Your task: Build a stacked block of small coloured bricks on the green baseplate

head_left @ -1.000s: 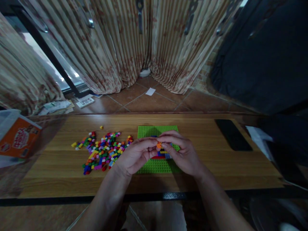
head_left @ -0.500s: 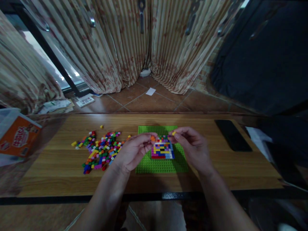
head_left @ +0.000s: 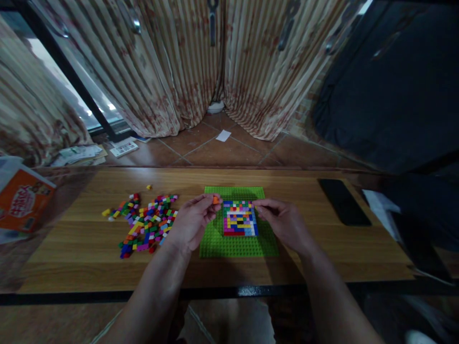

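Two hands: both are over the desk [head_left: 322, 248], one at each side of the brick mosaic [head_left: 239, 218].
Left hand [head_left: 191, 222]: fingers pinched together on a small orange brick [head_left: 215, 200], held just left of the mosaic's far corner.
Right hand [head_left: 283, 222]: fingertips closed at the mosaic's right edge; I cannot tell if a brick is between them.
Mosaic: a square of many colours, fixed on the green baseplate [head_left: 236, 246] between the hands.
Loose bricks [head_left: 145, 223]: a mixed pile left of the left hand, on the desk.
Phone [head_left: 343, 201]: dark, flat, well right of the right hand.
Orange box [head_left: 23, 200]: far left.
Curtains [head_left: 201, 62]: beyond the desk, above the tiled floor [head_left: 222, 150].
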Available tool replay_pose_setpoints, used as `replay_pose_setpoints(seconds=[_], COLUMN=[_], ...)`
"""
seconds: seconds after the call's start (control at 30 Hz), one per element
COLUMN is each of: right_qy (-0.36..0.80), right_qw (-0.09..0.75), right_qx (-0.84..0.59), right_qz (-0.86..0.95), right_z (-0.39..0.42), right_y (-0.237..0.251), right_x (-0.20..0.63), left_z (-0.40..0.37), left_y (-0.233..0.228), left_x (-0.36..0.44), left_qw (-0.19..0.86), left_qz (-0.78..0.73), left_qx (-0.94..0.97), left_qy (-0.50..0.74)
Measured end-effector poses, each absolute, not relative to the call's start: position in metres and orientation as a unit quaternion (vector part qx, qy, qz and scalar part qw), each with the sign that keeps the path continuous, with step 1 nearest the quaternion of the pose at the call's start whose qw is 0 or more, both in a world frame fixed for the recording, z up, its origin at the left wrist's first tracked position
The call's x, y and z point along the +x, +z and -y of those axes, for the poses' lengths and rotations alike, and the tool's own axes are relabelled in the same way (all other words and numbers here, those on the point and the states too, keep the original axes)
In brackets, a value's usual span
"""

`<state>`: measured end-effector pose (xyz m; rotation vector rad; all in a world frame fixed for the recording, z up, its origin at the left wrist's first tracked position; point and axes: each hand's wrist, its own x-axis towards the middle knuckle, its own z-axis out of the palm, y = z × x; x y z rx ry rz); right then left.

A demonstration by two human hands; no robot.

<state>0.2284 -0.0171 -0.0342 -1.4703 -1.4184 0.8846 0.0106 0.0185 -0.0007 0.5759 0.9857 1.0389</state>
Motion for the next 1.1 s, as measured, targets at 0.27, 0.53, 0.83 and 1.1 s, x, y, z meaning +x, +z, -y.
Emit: replay_pose_setpoints(seconds=[0.27,0.53,0.83,1.1], right_qy=[0.214,0.181,0.257,0.245], right_qw=[0.377,0.375,0.445,0.447], right_qx=[-0.581,-0.598,-0.608,-0.655], right_qz=[0.689,0.685,0.605,0.558], right_z=[0.018,0.018,0.019,0.014], right_y=[-0.033,-0.032,-0.036,-0.033], right_x=[0.226,0.218,0.214,0.220], left_z=[-0.019,-0.016,-0.016,-0.016], left_y=[0.002,0.001,0.000,-0.001], left_x=[0.014,0.015,0.014,0.014], left_qw=[0.715,0.710,0.707,0.709], left_qz=[-0.459,-0.457,-0.454,-0.449], left_qx=[0.248,0.262,0.271,0.272], left_qy=[0.466,0.467,0.470,0.472])
